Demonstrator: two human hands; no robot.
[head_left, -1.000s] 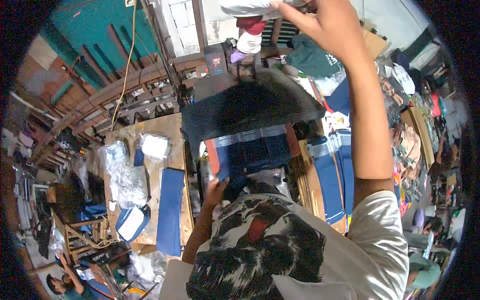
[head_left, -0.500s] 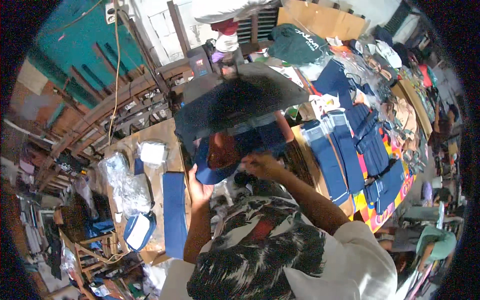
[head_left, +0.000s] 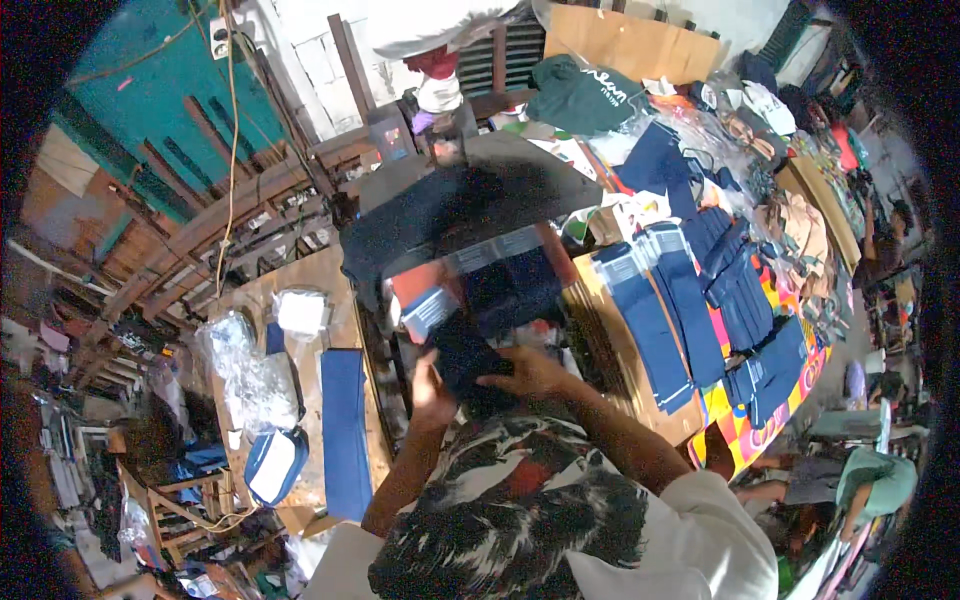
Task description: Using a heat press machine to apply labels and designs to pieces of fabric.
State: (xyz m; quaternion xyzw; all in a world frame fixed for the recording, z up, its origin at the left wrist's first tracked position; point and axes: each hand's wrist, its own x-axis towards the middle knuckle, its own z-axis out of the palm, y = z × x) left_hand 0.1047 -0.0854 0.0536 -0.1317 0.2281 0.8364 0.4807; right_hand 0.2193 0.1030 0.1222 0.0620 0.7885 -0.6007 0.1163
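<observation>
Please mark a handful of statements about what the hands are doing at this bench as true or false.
1. Both hands are on a dark navy piece of fabric. True: the left hand and right hand rest on the navy fabric.
2. A long folded blue strip lies to the person's left. True: the blue strip lies on the wooden bench.
3. The right hand is raised high overhead. False: it is down on the fabric.
4. The wall at upper left is yellow. False: the wall is teal.
5. Bagged navy pieces lie in rows to the right. True: see the bagged pieces.
</observation>
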